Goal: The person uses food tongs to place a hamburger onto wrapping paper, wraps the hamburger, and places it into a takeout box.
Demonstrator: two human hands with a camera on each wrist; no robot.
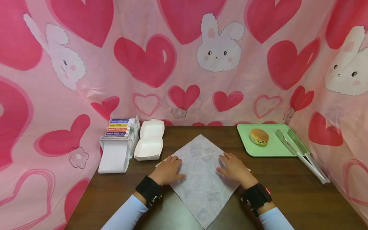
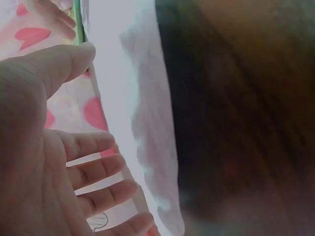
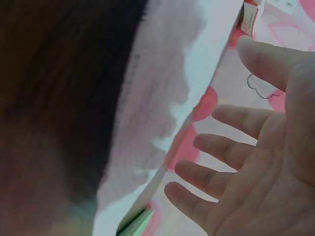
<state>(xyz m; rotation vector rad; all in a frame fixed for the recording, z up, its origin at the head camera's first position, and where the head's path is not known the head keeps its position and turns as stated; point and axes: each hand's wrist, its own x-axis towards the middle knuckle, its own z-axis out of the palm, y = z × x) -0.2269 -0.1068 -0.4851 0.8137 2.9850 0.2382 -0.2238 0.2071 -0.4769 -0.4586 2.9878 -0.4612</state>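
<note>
A square sheet of greyish-white, newsprint-patterned wrapping paper (image 1: 201,179) lies on the dark wooden table, turned with one corner towards the person. My left hand (image 1: 168,171) rests near its left corner, fingers spread. On the opposite side, my right hand (image 1: 234,169) is over the right corner with its fingers also extended. In the left wrist view, the left hand (image 2: 44,157) shows its thumb and fingers apart beside the paper (image 2: 123,73). The right wrist view shows the right hand (image 3: 261,167) likewise, nothing gripped, with the paper (image 3: 152,88) past its fingertips.
At the back left stand a label dispenser (image 1: 116,140) and an open white takeaway box (image 1: 149,145). A green tray (image 1: 250,151) at the back right bears a hamburger (image 1: 259,136) and metal tongs (image 1: 304,156) hanging over its edge. Heart-printed cloth (image 1: 184,73) encloses the table.
</note>
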